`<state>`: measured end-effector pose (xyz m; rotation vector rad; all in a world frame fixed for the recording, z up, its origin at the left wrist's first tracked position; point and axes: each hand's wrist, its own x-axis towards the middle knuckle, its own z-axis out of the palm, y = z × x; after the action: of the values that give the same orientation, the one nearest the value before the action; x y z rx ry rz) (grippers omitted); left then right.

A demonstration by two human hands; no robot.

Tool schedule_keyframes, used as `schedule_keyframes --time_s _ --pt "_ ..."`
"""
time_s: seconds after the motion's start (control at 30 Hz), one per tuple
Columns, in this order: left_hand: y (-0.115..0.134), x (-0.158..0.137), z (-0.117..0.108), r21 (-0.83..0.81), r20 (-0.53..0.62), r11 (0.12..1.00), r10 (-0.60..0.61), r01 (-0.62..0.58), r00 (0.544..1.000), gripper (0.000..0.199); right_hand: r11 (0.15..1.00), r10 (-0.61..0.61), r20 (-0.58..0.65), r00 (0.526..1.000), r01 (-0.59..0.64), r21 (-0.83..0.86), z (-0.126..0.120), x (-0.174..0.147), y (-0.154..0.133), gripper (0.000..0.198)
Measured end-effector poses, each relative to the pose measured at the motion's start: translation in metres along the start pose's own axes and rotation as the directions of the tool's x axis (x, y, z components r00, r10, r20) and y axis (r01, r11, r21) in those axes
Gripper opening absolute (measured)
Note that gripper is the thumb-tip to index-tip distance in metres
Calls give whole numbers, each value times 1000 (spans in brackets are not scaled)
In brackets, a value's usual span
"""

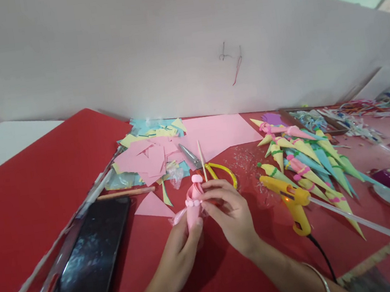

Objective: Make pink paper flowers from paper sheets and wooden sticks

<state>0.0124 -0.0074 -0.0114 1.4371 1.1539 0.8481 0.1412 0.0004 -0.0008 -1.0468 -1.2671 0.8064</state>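
A pink paper cone (194,215) with a row of small pale pink pompoms round its rim and a larger pompom on top stands upright between my hands. My left hand (180,251) grips its lower part between thumb and fingers. The thumb and fingertips of my right hand (231,215) pinch at the pompom rim from the right side; whether they hold a separate small piece is hidden. Just behind my hands lie yellow-handled scissors (223,171) and a thin wooden stick (201,159). A pink paper triangle (153,206) is left of the cone.
Right of my hands rests a yellow glue gun (288,200) with a long clear glue stick (367,226). Beyond it is a pile of decorated paper cones (303,151). A black phone (88,265) lies at left, with pink paper pieces (146,159) and a red board (52,184) behind.
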Motion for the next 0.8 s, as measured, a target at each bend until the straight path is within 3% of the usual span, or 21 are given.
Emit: schedule_keyframes --time_s 0.4,0.67,0.8 --pt "-2 -1 2 -40 92 999 -15 19 996 30 971 153 35 988 -157 179 0 2 -2 8" --pt "-1 -1 2 -111 147 992 -38 55 988 34 949 164 35 986 -167 266 2 3 -1 15" --pt "1 -2 0 -170 189 981 -63 96 980 37 867 249 185 951 -304 395 2 3 1 25"
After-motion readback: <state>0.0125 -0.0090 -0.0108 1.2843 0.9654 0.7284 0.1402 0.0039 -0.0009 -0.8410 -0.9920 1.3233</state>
